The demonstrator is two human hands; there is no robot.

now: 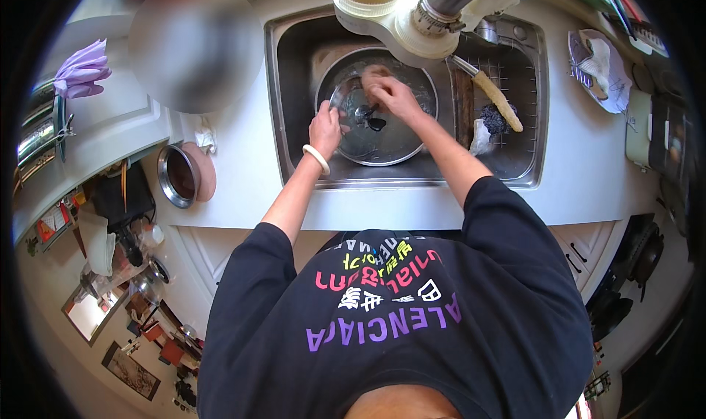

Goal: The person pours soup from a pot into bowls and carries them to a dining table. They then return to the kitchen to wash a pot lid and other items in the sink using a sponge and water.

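A large round metal basin (336, 152) sits in the left bowl of a stainless steel sink. Over it is a clear glass pot lid (348, 92) with a black knob, tilted within the basin's rim. My left hand (326, 129) grips the lid's left edge and wears a pale bangle at the wrist. My right hand (392, 96) is at the lid's upper right, its fingers bent around a blurred brownish thing, perhaps a sponge or cloth, against the glass. Whether water stands in the basin is hard to tell.
A faucet with a pale filter housing (405, 30) overhangs the sink. To the right lie a wire rack (510, 143), a dark scouring pad (495, 119), a long tan-covered handle (498, 100) and a white scrap. A metal bowl (177, 176) stands left on the counter; a basket (601, 71) is at right.
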